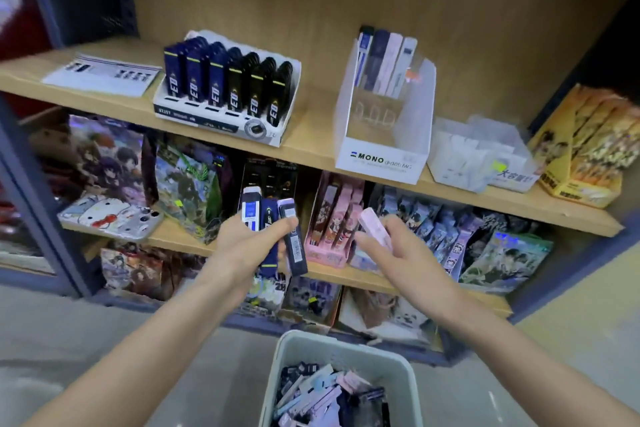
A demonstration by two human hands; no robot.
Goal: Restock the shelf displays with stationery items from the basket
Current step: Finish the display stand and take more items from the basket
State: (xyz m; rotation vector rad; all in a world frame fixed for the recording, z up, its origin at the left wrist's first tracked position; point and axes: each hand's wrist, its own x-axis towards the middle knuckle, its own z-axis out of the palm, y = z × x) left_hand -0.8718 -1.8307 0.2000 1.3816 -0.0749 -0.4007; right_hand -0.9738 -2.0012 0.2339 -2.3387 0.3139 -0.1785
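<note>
My left hand [247,243] grips a fan of three slim packs [275,218]: one white and blue, one dark blue, one grey-black. A single pink pack [375,227] is held in my right hand [398,253]. Both hands hover in front of the middle shelf. On the top shelf stands a white MONO display box [381,156] with a few similar packs upright at its back. Below me, the pale basket [311,350] holds several more packs in pink, blue and black.
Left of the MONO box sits a tray of dark blue and black boxes [228,90], with a flat leaflet [104,74] beyond it. Clear tubs [478,156] and a yellow carton [585,146] stand to the right. Lower shelves are crowded with illustrated packets.
</note>
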